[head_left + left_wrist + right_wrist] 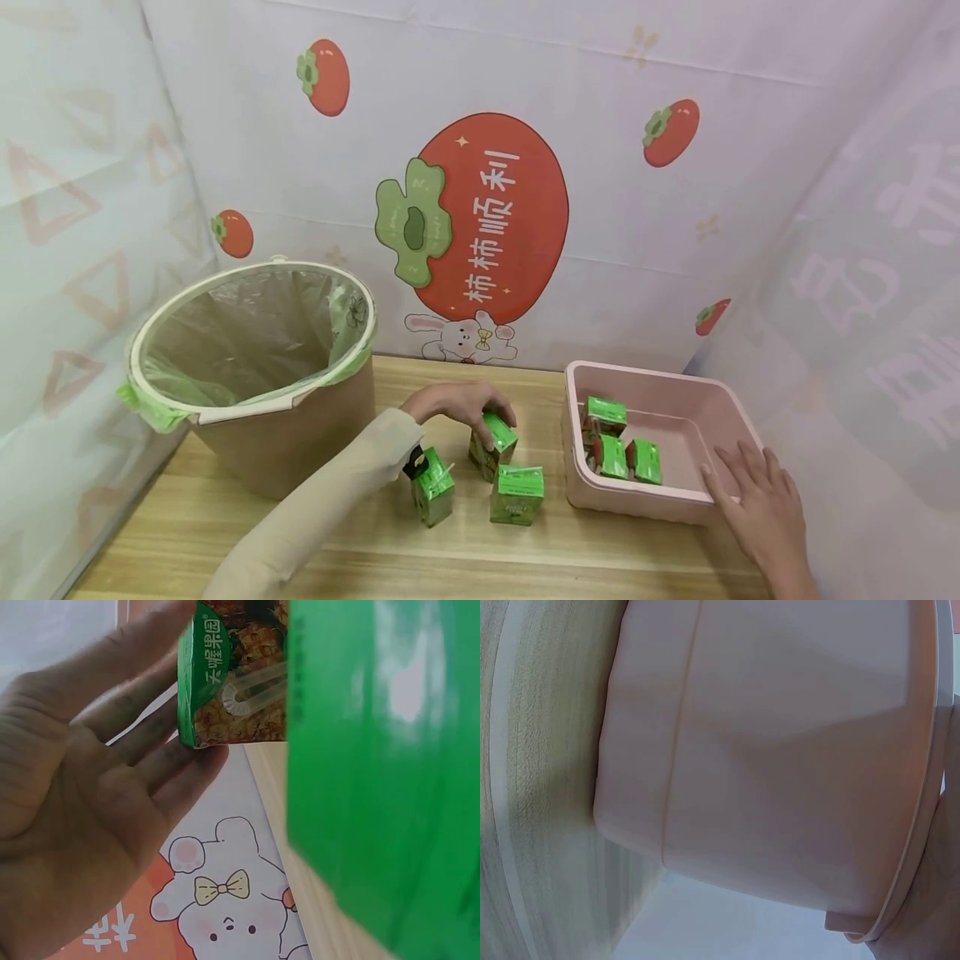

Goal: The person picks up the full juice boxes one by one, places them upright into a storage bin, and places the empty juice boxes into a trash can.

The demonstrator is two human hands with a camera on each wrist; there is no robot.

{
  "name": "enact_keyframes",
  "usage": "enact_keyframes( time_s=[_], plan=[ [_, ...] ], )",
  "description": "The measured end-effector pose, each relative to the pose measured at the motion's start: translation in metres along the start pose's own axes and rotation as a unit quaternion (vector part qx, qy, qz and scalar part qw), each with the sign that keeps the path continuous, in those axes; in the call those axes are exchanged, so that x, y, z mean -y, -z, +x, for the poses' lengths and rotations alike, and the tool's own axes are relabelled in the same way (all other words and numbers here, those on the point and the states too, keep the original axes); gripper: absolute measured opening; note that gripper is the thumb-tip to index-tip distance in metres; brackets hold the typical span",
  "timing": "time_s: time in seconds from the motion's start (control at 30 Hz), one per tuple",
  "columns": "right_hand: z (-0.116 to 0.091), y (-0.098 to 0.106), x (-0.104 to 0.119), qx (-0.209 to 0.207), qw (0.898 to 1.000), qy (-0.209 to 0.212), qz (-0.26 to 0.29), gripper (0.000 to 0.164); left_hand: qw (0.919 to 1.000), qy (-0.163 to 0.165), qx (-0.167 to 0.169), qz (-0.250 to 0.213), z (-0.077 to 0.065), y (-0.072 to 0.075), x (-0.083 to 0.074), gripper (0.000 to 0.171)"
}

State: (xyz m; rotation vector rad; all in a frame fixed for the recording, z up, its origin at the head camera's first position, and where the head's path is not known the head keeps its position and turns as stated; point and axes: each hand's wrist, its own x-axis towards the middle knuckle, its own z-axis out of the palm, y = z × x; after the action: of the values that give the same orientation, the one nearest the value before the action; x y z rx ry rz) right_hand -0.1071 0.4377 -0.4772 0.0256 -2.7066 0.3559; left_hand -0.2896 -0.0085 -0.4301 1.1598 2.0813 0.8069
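Note:
My left hand (467, 403) reaches over the table and grips a green juice box (498, 435) from above, thumb on the near side. The left wrist view shows that box (251, 690) with a pineapple picture and a straw on its side. Two more juice boxes stand close by: one (435, 490) beside my left wrist, another (517, 495) in front. My right hand (767, 504) rests on the near right corner of a pink tub (652, 372), fingers extended over the rim. Several green juice boxes (612, 457) lie in the tub's left part.
A tall brown bin (300, 450) lined with a plastic bag stands at the left, beside my left forearm. White printed cloth (480, 67) closes off the back and both sides. The wooden table (450, 558) lies beneath everything.

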Motion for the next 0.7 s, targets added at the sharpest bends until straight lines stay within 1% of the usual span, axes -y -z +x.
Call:
enact_keyframes(
  time_s=[0.13,0.33,0.47,0.7],
  plan=[
    [-0.0002,-0.0001,-0.0002,-0.002,1.000,-0.003,0.001,0.051,1.0000,0.009,-0.002,0.002,-0.0014,0.0008,-0.0027,0.039],
    [-0.0008,-0.0009,-0.0006,-0.002,1.000,0.000,0.003,0.051,0.9997,0.024,0.002,0.004,-0.0024,0.0010,-0.0025,0.042],
    [-0.0012,-0.0019,-0.0007,-0.001,1.000,0.002,0.003,0.052,0.9996,0.024,0.002,0.013,-0.0021,0.0005,-0.0004,0.042],
    [-0.0012,-0.0019,-0.0007,-0.014,1.000,0.007,0.004,0.050,0.9995,0.017,-0.008,0.026,0.0008,-0.0002,-0.0001,0.038]
  ],
)
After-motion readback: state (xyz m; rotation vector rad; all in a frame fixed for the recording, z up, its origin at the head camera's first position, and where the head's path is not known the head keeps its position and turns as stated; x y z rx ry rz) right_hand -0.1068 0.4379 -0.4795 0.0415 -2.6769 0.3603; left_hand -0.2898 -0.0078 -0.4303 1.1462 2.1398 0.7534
